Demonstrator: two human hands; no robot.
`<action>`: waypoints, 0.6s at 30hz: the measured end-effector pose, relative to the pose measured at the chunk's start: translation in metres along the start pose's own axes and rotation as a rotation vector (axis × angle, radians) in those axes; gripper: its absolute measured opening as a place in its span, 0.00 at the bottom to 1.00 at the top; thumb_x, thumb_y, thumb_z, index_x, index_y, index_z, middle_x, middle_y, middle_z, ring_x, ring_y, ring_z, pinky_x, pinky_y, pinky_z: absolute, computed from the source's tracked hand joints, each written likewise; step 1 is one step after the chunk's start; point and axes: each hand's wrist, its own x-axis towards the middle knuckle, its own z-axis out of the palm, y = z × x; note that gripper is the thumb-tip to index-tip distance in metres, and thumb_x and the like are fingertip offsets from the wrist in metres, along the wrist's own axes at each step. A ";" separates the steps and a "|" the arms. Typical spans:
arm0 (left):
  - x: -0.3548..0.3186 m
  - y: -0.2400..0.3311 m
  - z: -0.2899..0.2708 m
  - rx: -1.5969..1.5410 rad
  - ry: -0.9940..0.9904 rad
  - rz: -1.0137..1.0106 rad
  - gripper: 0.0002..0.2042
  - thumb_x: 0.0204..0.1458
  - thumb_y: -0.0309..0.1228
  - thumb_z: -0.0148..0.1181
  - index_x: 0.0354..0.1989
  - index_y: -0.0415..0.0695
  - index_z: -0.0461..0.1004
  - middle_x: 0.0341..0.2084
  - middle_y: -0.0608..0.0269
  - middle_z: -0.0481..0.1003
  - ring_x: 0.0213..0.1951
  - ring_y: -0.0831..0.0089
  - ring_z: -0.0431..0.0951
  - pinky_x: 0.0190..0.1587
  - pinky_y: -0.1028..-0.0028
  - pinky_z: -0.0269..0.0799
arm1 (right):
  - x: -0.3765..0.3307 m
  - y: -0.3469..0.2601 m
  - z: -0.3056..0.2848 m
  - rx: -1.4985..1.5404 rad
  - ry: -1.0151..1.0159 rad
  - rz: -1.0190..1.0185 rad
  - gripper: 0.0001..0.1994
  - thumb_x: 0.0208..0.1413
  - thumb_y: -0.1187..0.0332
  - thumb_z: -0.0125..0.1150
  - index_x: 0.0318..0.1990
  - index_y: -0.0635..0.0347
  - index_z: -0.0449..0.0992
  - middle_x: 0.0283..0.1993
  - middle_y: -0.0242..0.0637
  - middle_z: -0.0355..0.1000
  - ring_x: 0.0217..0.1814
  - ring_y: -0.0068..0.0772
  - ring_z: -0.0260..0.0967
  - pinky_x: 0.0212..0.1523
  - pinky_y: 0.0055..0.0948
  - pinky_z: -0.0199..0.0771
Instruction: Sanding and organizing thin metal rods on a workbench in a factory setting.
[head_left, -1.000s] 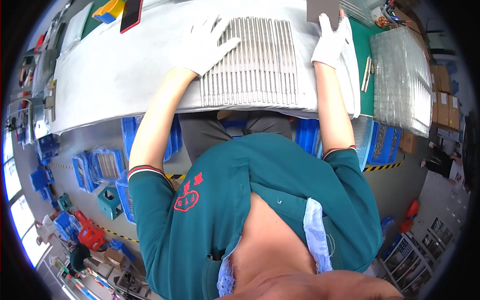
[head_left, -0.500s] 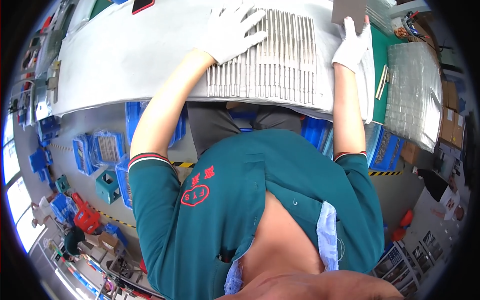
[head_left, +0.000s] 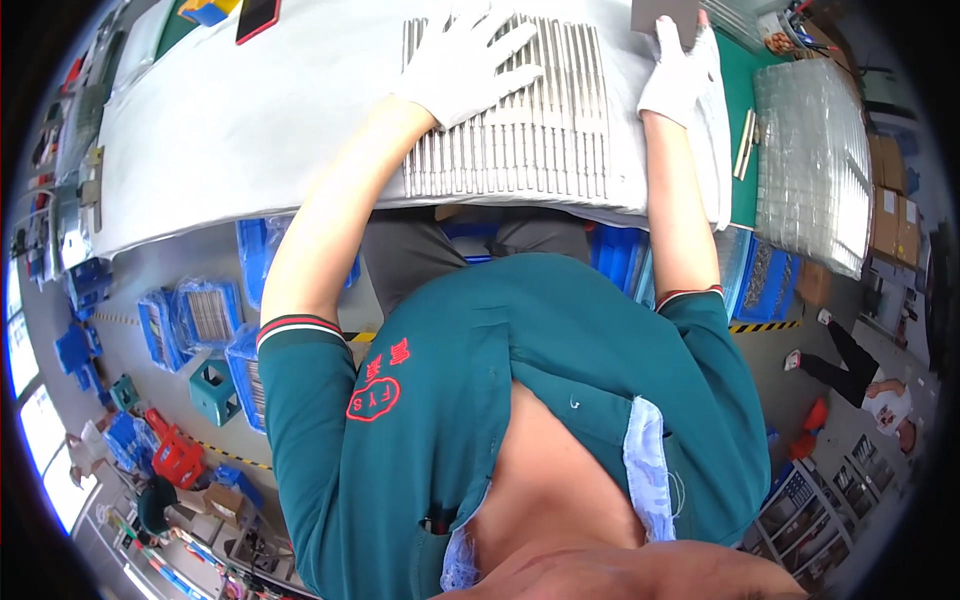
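Note:
A row of slim silver metal rods (head_left: 555, 140) lies side by side on the white-covered table (head_left: 250, 130). My left hand (head_left: 465, 65), in a white glove, rests flat across the left and middle rods with its fingers spread, hiding parts of them. To the right of the row, my right hand (head_left: 676, 85), also gloved, grips a dark grey flat rectangular plate (head_left: 663, 14) by its near edge, thumb and fingers on it. The plate's far end is cut off by the picture's top edge.
A phone with a red edge (head_left: 258, 18) lies at the far left. On the right stand clear plastic trays (head_left: 812, 165) on a green mat (head_left: 741, 205). Blue bins (head_left: 208, 310) and a green stool (head_left: 214, 390) are on the floor. A person (head_left: 885, 400) walks at the far right.
My left hand has shifted slightly right over the rods, and rods now show to its left. The row looks more even. My right hand still holds the plate. The whole view has shifted a little.

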 end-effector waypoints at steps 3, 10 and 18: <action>0.020 -0.003 0.010 -0.261 -0.294 -0.124 0.31 0.59 0.56 0.45 0.65 0.50 0.64 0.65 0.47 0.58 0.65 0.48 0.58 0.65 0.43 0.50 | 0.002 -0.008 -0.007 -0.219 0.045 -0.022 0.26 0.56 0.68 0.60 0.62 0.65 0.64 0.60 0.49 0.66 0.60 0.43 0.66 0.60 0.34 0.66; -0.005 -0.026 0.001 0.146 -0.259 -0.052 0.30 0.59 0.55 0.44 0.65 0.50 0.65 0.62 0.52 0.63 0.65 0.56 0.59 0.68 0.56 0.48 | 0.009 0.015 -0.014 -0.445 0.090 -0.124 0.26 0.55 0.66 0.61 0.61 0.63 0.66 0.58 0.49 0.67 0.59 0.45 0.66 0.60 0.35 0.64; 0.022 0.026 0.007 0.042 -0.246 0.018 0.27 0.61 0.50 0.45 0.64 0.47 0.64 0.63 0.49 0.63 0.65 0.52 0.60 0.66 0.56 0.52 | 0.006 0.014 -0.016 -0.503 0.073 0.049 0.30 0.57 0.54 0.59 0.65 0.59 0.63 0.59 0.50 0.68 0.60 0.48 0.66 0.60 0.38 0.64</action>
